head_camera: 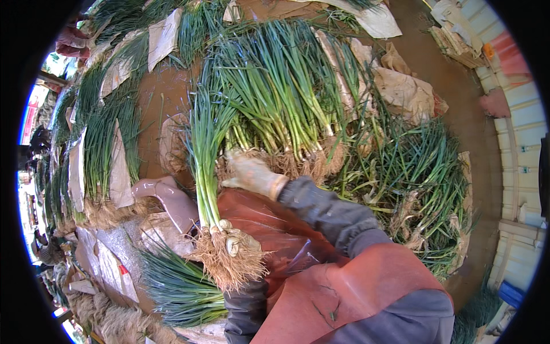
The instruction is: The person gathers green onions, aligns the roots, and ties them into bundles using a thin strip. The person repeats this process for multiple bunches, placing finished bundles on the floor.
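My left hand (234, 244), in a pale glove, is shut on a bunch of green onions (206, 189) just above the roots. The stalks point up the view, and the hanging mass of roots (230, 262) hides part of the hand. My right hand (253, 173), also gloved and blurred by motion, has its thumb apart from its fingers and nothing visible in it. It is beside the root ends of a wide pile of green onions (275, 94); whether it touches them I cannot tell. A red-orange apron (275, 223) covers my lap.
Loose, tangled green onions (412, 185) are heaped at the right. Another bunch (184, 284) lies below my left hand. Sacking-wrapped bundles (101, 159) line the left side. A rubber boot (176, 200) stands on wet brown floor (167, 86). A ribbed wall panel (528, 142) bounds the right.
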Motion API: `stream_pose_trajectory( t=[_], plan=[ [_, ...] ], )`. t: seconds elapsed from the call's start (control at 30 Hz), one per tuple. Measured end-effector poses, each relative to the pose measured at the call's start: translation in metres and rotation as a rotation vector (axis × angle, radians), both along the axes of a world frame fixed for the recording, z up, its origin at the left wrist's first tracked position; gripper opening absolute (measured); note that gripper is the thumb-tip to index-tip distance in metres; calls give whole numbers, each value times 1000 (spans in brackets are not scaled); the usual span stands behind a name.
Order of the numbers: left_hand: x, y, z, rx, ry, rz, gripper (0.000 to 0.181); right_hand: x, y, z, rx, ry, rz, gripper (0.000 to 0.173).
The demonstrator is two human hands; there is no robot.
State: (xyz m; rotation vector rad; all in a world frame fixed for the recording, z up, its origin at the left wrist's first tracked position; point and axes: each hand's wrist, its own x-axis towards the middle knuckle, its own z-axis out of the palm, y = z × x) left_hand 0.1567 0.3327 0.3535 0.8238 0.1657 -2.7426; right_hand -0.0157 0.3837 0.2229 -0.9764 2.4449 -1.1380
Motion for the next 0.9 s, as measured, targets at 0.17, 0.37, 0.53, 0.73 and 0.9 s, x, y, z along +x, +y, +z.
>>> stream_pose_trajectory(
  t=[0.17, 0.37, 0.53, 0.73, 0.9],
  plan=[
    [-2, -3, 1, 310, 104, 65, 31, -22, -21, -26, 198, 69, 87, 19],
    [11, -13, -8, 113, 59, -83, 34, 18, 186, -32, -258, -765, -663, 25],
    [-18, 15, 23, -234, -254, -145, 39, 103, 390, -77, 1279, -349, -65, 23],
    [-8, 33, -43, -336, 6, -590, 52, 16, 270, -37, 812, 164, -475, 43],
    [-30, 47, -58, -212, 97, -654, 60, -84, 218, -74, 873, 28, -543, 47]
  ],
)
